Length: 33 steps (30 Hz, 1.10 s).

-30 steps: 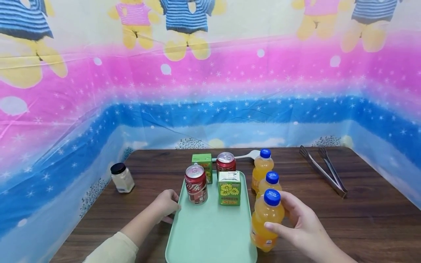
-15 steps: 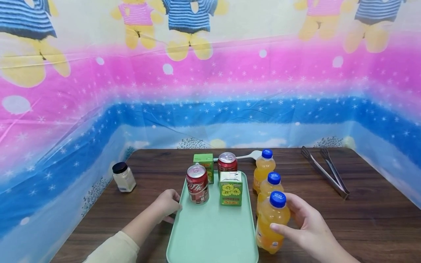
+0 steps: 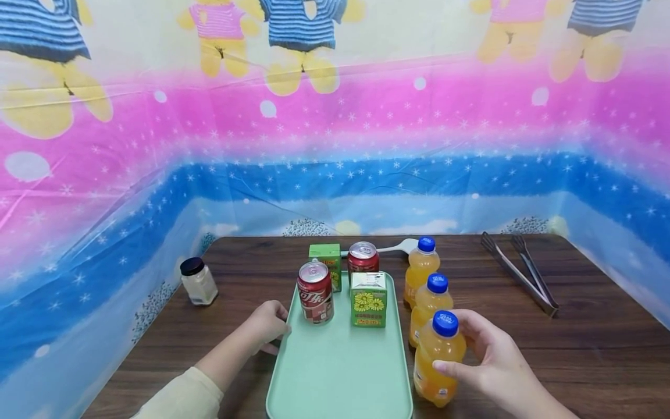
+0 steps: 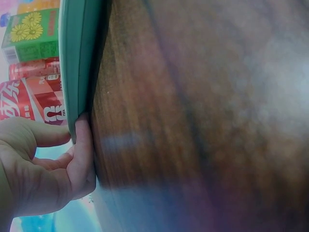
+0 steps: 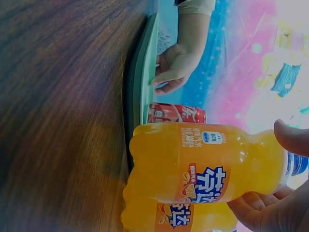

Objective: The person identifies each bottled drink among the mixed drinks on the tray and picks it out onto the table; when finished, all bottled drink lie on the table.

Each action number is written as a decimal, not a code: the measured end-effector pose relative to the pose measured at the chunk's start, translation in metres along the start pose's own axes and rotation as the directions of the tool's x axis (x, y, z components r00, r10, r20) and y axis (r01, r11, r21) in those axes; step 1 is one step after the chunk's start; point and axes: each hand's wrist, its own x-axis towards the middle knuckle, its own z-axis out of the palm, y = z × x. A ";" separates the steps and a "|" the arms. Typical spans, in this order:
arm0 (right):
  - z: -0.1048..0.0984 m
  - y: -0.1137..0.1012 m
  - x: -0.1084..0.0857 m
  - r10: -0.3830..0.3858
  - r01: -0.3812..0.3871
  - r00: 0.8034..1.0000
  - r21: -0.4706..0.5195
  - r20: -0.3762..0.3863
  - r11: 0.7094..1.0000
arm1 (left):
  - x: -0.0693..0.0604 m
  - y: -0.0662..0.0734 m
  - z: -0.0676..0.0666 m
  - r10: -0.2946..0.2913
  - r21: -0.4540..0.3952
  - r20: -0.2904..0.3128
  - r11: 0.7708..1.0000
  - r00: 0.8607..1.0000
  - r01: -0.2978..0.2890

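A pale green tray [image 3: 340, 372] lies on the dark wooden table. My left hand [image 3: 268, 327] pinches its left rim, thumb above and fingers below in the left wrist view. In my right hand [image 3: 489, 364] is an orange soda bottle [image 3: 439, 361] with a blue cap, upright just right of the tray; whether its base touches the table I cannot tell. Two more such bottles, a middle one [image 3: 430, 302] and a far one [image 3: 421, 270], line up behind it. On the tray stand a red soda can [image 3: 316, 297] and a green drink carton [image 3: 369, 305].
Behind them, at the tray's far end, are another green carton [image 3: 327, 262] and another red can [image 3: 363, 259]. A white spoon-like utensil [image 3: 405, 247] lies beyond. Metal tongs [image 3: 523, 279] rest at the right, a black-lidded jar [image 3: 199, 285] at the left. A printed cloth hangs around the table.
My right hand has moved the nearest bottle slightly right and toward me, from over the tray's right edge to beside it. My left hand keeps its grip on the rim.
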 end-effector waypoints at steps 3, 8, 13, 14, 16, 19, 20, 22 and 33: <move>-0.001 0.000 0.001 0.015 -0.015 1.000 -0.034 0.007 0.999 | 0.000 0.000 0.000 -0.002 -0.002 0.002 1.000 1.000 0.002; -0.002 0.000 0.002 0.014 -0.013 1.000 -0.078 0.012 0.997 | 0.001 -0.001 0.000 -0.006 -0.002 0.001 1.000 1.000 0.006; -0.001 0.001 0.002 0.020 -0.019 1.000 -0.094 0.011 0.995 | 0.002 -0.002 0.001 -0.006 0.003 0.003 1.000 1.000 0.006; -0.001 0.001 0.002 0.020 -0.019 1.000 -0.097 0.009 0.995 | 0.003 -0.002 0.001 -0.006 0.004 0.003 1.000 1.000 0.006; -0.001 0.001 0.003 0.022 -0.022 1.000 -0.108 0.002 0.994 | 0.003 -0.002 0.001 -0.003 0.007 0.003 1.000 1.000 0.003; -0.001 0.001 0.003 0.033 -0.033 0.999 -0.113 -0.002 0.993 | 0.002 -0.001 0.001 -0.002 0.008 0.005 1.000 1.000 0.002; -0.001 0.001 0.003 0.033 -0.033 0.999 -0.117 -0.002 0.993 | 0.002 -0.001 0.001 -0.004 0.008 0.004 1.000 1.000 0.004; -0.002 0.001 0.003 0.036 -0.035 0.999 -0.121 0.002 0.992 | 0.002 -0.001 0.001 -0.005 0.009 0.005 1.000 1.000 0.005; -0.007 0.001 0.006 0.019 -0.008 0.996 -0.131 0.083 0.991 | 0.002 0.001 0.000 -0.017 0.011 0.001 1.000 1.000 0.017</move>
